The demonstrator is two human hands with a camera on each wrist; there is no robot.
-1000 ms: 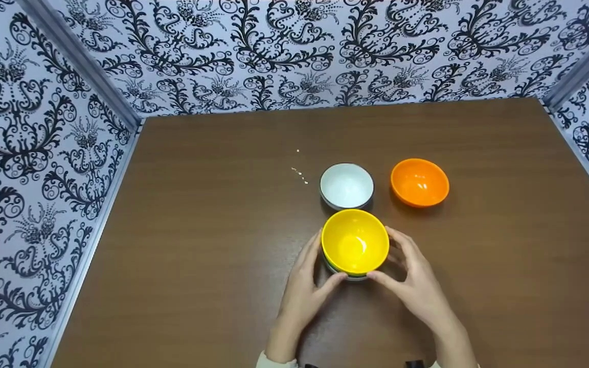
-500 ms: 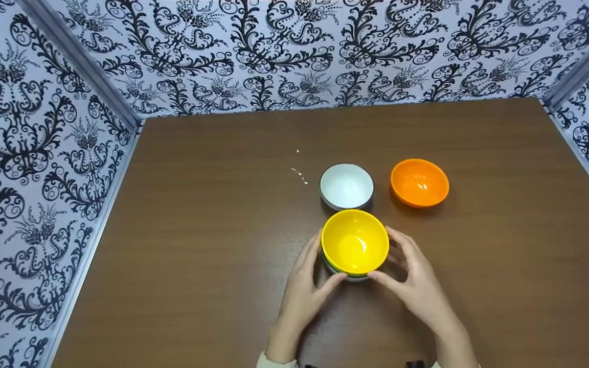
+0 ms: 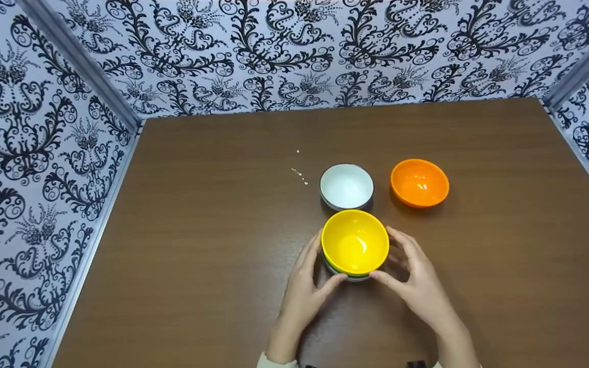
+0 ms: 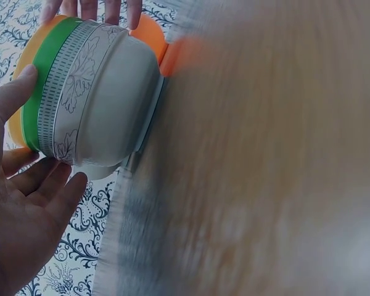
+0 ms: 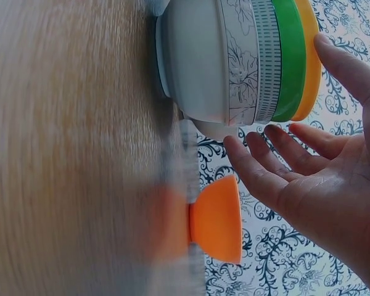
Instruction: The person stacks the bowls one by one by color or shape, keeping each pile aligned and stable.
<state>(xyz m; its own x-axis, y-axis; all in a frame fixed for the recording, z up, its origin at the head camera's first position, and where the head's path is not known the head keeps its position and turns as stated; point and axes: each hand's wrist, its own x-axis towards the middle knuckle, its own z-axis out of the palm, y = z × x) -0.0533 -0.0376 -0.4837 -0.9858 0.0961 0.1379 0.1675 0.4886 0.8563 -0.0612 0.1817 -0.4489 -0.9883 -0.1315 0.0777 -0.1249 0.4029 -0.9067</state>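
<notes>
A nested stack of bowls stands on the table between my two hands. On top is a yellow bowl [image 3: 356,243], over a green bowl [image 4: 46,80]. Beneath these, the wrist views show a bowl with a dashed band [image 5: 268,58] and a pale bowl with a floral band [image 4: 114,92] at the bottom. My left hand [image 3: 304,291] holds the stack's left side, thumb at the near rim and fingers curved around. From the right, my right hand [image 3: 417,286] curves about it, thumb on the yellow rim and fingertips right at the side.
Just behind the stack is a white bowl [image 3: 346,186], its near edge overlapped by the yellow rim. An orange bowl [image 3: 420,183] sits to the back right on the brown table [image 3: 197,230]. Small pale specks [image 3: 299,175] lie left of the white bowl. Patterned walls [image 3: 284,56] enclose the table.
</notes>
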